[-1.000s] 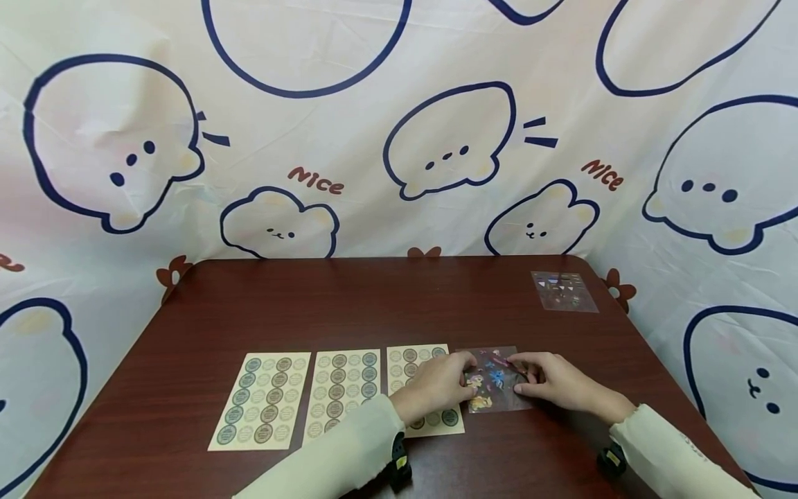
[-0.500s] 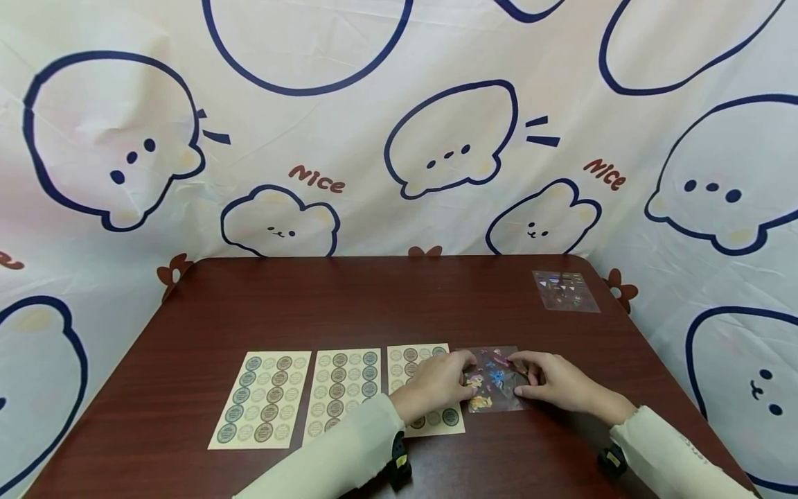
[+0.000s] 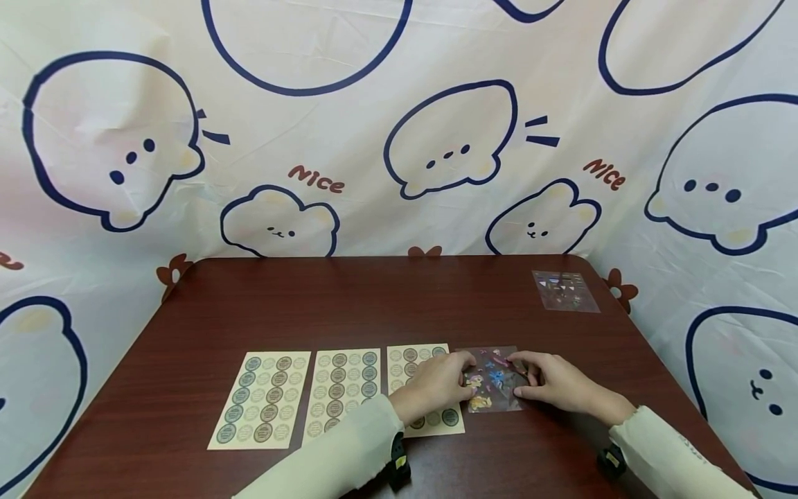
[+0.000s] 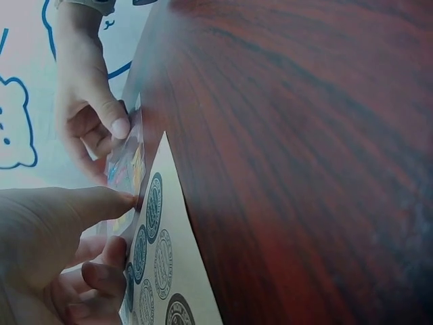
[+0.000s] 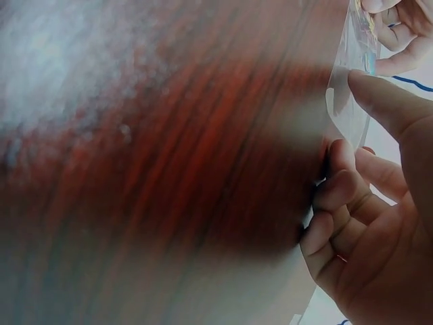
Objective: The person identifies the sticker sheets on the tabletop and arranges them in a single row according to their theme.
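A clear plastic sheet (image 3: 497, 378) with small colourful cartoon figures lies on the dark brown table (image 3: 374, 298), in front of the person. At its left edge, the left hand (image 3: 436, 387) holds it with thumb and index finger, the wrist passing over a cream sheet of round stickers (image 3: 397, 357). The right hand (image 3: 564, 382) grips the opposite edge, its other fingers curled under. In the right wrist view the right thumb (image 5: 382, 101) lies on the sheet's transparent margin (image 5: 348, 118). Part of the left edge is hidden under the left fingers.
Two more cream sheets of round stickers, one in the middle (image 3: 344, 384) and one farther left (image 3: 258, 398), lie in a row. Another clear sheet (image 3: 564, 292) rests at the table's back right corner. A printed curtain (image 3: 361, 138) hangs behind the table.
Slightly less of the clear sheet's near right corner shows beside the right thumb. Both hands keep almost the same place.
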A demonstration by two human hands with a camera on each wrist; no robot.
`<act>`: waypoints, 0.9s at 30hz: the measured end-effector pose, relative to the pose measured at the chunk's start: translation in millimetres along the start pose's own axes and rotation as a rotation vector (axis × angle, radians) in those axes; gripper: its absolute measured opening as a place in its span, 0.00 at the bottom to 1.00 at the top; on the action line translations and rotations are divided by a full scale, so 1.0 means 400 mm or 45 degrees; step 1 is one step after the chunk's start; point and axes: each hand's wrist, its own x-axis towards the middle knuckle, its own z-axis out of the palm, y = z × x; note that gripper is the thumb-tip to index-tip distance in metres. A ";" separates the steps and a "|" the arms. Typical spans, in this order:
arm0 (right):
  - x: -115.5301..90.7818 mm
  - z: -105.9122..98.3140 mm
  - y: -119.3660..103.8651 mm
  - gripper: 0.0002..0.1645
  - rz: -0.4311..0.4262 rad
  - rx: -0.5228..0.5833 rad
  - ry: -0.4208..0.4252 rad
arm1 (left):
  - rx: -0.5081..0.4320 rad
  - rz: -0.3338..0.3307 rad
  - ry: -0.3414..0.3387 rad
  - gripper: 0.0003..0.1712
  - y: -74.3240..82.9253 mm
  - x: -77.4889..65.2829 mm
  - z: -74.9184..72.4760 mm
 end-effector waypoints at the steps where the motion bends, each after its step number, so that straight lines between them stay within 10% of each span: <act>1: 0.000 0.000 0.000 0.33 -0.001 -0.001 0.001 | 0.000 0.001 -0.001 0.25 0.000 0.000 0.001; 27: 0.004 -0.001 -0.010 0.37 0.060 -0.083 0.012 | 0.096 -0.015 -0.002 0.27 0.001 0.006 0.006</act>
